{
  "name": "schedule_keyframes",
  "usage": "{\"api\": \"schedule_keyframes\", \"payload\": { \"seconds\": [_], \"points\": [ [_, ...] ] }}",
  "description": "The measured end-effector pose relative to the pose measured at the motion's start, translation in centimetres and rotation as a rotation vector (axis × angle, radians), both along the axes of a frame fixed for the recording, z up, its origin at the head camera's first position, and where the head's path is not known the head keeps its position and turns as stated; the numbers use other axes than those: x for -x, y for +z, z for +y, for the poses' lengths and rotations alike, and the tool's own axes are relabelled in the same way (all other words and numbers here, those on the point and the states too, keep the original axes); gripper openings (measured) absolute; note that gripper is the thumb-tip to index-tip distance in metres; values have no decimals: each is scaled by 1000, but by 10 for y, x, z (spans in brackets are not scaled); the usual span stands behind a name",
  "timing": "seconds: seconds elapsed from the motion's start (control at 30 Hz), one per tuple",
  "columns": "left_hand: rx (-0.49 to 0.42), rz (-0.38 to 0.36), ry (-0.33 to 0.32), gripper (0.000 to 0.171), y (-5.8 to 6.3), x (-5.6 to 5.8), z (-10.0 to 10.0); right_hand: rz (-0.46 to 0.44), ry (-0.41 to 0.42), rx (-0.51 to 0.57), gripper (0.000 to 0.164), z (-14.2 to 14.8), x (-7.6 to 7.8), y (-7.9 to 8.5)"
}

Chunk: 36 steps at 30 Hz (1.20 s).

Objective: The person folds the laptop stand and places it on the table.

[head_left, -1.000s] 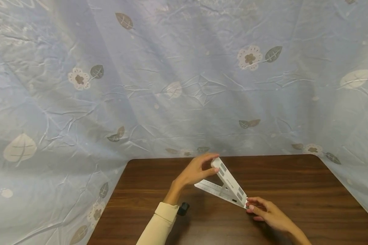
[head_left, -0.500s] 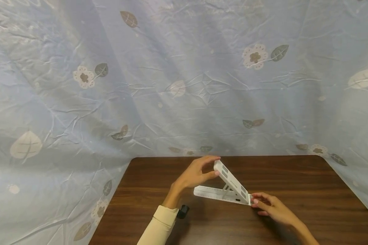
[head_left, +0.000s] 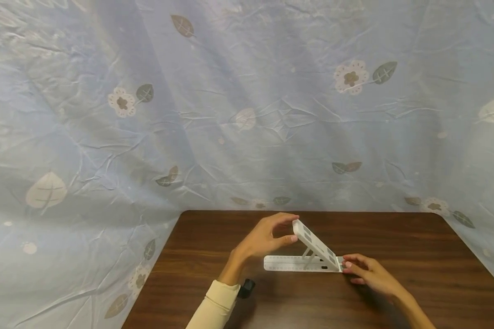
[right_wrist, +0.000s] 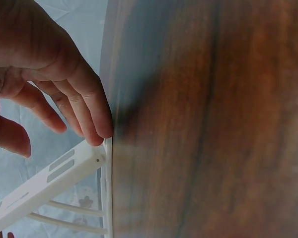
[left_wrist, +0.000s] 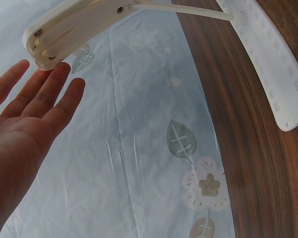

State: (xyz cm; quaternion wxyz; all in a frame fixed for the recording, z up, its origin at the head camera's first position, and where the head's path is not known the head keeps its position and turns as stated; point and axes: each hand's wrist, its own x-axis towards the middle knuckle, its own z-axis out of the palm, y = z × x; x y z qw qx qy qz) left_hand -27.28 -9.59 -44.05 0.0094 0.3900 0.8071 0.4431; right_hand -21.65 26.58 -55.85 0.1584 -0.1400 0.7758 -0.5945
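Note:
A white folding stand [head_left: 319, 246] with grey pads is spread into a wedge on the wooden table. Its long base strip [head_left: 281, 263] lies flat, and the padded upper arm slopes up to the left, propped by thin struts. My left hand [head_left: 263, 235] holds the raised end between thumb and fingertips; in the left wrist view the fingers [left_wrist: 44, 94] are fairly straight against that end. At the hinge end my right hand [head_left: 372, 274] rests its fingertips on the base. The right wrist view shows the right thumb [right_wrist: 12, 139] apart from the stand.
The dark wooden table [head_left: 416, 246] runs back to a pale blue curtain [head_left: 238, 160] with leaves and flowers, which also hangs along both sides. A small black object [head_left: 246, 289] sits at my left wrist by the cream sleeve [head_left: 218, 301].
The stand has turned and its base has come down flat, now level across the table. The raised end has dropped slightly to the right. My right hand has shifted a little right along with it.

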Motion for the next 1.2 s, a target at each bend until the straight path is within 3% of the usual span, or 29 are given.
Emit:
{"api": "schedule_keyframes", "payload": {
  "seconds": [0.4,0.7,0.93,1.2],
  "points": [
    [-8,-35,-6,58,-2,-6,-4,6,-40,0,59,-1,12,-3],
    [-22,-45,4,57,-7,-3,-11,46,-71,-40,57,-6,11,-2],
    [-33,-69,29,55,-25,2,-20,92,-144,-95,50,-4,1,-5],
    [-13,-166,49,55,-49,7,-33,132,-172,-137,46,0,-4,-4]
  ]
}}
